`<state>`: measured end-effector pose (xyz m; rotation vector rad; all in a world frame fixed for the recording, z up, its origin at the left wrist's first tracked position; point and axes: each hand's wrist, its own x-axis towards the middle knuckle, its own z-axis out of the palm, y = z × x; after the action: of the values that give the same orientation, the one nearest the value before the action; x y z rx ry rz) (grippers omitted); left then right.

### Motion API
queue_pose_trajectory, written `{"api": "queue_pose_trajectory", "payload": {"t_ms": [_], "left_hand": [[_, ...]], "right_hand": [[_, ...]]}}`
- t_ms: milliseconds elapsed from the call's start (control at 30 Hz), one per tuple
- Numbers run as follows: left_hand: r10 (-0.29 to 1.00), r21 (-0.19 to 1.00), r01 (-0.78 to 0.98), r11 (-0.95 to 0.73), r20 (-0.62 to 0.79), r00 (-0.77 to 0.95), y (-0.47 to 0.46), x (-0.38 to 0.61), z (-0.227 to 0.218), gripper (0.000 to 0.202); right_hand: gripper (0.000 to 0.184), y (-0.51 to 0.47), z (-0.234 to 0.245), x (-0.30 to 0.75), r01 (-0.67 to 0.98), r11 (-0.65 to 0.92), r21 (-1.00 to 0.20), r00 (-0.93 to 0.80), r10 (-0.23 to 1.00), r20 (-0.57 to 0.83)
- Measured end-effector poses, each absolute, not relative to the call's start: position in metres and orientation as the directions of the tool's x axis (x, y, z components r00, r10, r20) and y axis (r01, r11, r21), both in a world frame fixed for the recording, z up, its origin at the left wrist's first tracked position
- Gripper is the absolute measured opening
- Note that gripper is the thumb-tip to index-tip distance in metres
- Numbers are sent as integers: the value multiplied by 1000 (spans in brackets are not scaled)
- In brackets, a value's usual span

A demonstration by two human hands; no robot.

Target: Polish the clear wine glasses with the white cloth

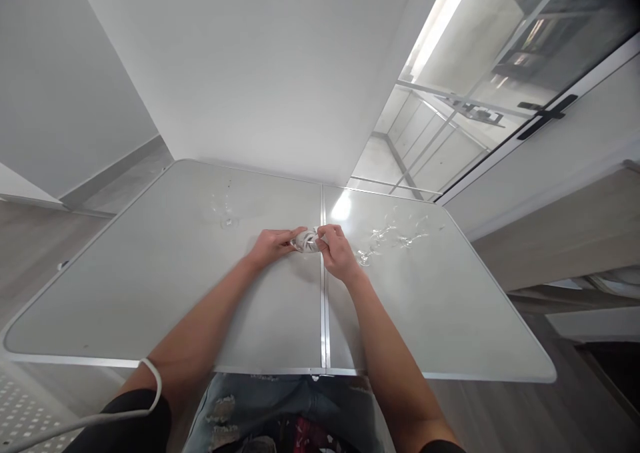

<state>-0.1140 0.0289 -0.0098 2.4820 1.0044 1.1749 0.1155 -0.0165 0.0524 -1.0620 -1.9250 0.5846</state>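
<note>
My left hand (277, 245) and my right hand (337, 248) meet near the table's middle seam. Between them is a small clear, rounded object (306, 241), shiny like plastic or glass, with darker streaks; its exact kind is not plain. The left fingers pinch its left end, and the right thumb and fingers close on its right end. Several clear, glinting pieces (400, 238) lie on the table to the right of my right hand. One more clear piece (229, 222) rests to the left, beyond my left hand.
The grey folding table (150, 273) has a metal rim and a metal seam (324, 306) down its middle. A white wall panel (260, 73) rises behind it. A glass door with a black handle (547, 116) stands at the right. A white cable (155, 380) crosses my left arm.
</note>
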Motion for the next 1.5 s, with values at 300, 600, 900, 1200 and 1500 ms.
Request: {"api": "queue_pose_trajectory", "payload": {"t_ms": [300, 600, 900, 1200, 1500], "left_hand": [[699, 498, 510, -701, 620, 356, 32, -115, -10, 44], [717, 548, 463, -697, 556, 421, 29, -111, -10, 47], [724, 517, 517, -682, 576, 379, 32, -115, -11, 45], [709, 503, 505, -701, 565, 422, 30, -111, -13, 46], [727, 504, 526, -685, 523, 445, 33, -116, -14, 42]], "right_hand": [[31, -9, 52, 106, -92, 176, -980, -220, 956, 193], [18, -17, 52, 110, 455, 505, -733, -262, 863, 432], [32, -9, 47, 105, -7, 179, -984, -242, 954, 175], [7, -18, 58, 106, 548, 538, -641, -321, 842, 433], [25, -11, 50, 101, 2, 116, -993, -261, 959, 111]]}}
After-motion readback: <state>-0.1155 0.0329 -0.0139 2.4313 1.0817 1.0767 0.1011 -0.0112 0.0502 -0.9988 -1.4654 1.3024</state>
